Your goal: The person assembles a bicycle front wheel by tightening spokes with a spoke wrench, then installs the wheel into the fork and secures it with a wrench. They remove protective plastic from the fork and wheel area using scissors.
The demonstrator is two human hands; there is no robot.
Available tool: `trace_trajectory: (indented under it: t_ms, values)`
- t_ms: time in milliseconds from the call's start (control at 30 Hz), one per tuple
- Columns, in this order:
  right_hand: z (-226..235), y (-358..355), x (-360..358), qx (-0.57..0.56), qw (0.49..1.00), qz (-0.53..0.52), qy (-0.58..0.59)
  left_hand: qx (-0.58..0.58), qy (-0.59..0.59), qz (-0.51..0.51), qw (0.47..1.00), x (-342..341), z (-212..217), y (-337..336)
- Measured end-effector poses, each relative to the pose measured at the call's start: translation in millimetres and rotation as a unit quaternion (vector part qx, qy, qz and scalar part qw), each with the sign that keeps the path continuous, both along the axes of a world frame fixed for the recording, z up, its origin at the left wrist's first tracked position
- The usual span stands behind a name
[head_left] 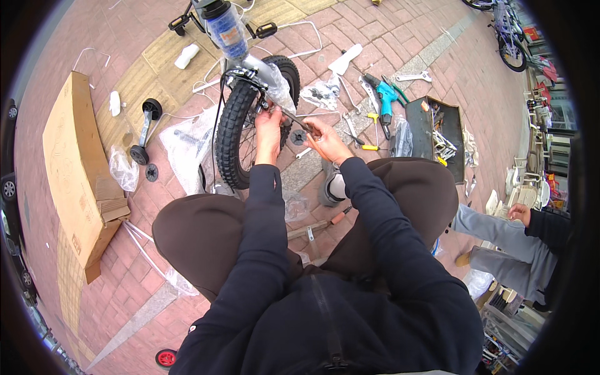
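Note:
A small bicycle stands in front of me, its knobbly black tyre (235, 134) between my knees and the fork partly wrapped in clear plastic. My left hand (269, 130) is closed, fingertips pinched at the brake area beside the rim; what they grip is too small to make out. To its right, my right hand (326, 142) is wrapped round a slim dark hand tool (296, 120) whose tip points up and left toward the fork. The tool's exact kind does not show. A water bottle (227, 32) in clear wrap sits above the fork.
On the right lie a teal power drill (385, 99), a spanner (415, 77) and an open toolbox (415, 134). Left are training wheels (145, 128) and a large cardboard box (72, 169). Another person's grey-trousered legs (500, 231) are at the right.

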State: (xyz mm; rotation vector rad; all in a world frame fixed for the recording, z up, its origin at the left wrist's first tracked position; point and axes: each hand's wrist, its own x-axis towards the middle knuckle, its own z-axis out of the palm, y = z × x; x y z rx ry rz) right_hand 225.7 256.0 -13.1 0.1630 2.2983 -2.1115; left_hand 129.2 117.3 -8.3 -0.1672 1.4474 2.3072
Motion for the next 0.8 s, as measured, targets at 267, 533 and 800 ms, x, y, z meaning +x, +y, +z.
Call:
trace_trajectory:
  t_ms: [267, 533, 800]
  values:
    - [0.2, 18.2, -21.2, 0.037, 0.999, 0.038, 0.008, -0.034, 0.000, -0.018, 0.999, 0.0, 1.7, -4.2]
    - [5.4, 15.3, -30.4, 0.109, 0.993, 0.035, -0.005, -0.054, 0.026, -0.034, 0.998, -0.2, -10.4, -5.5]
    - [29.2, -7.2, -6.5, 0.119, 0.992, -0.035, -0.008, -0.011, 0.040, -0.003, 0.999, 1.6, -9.9, 3.7]
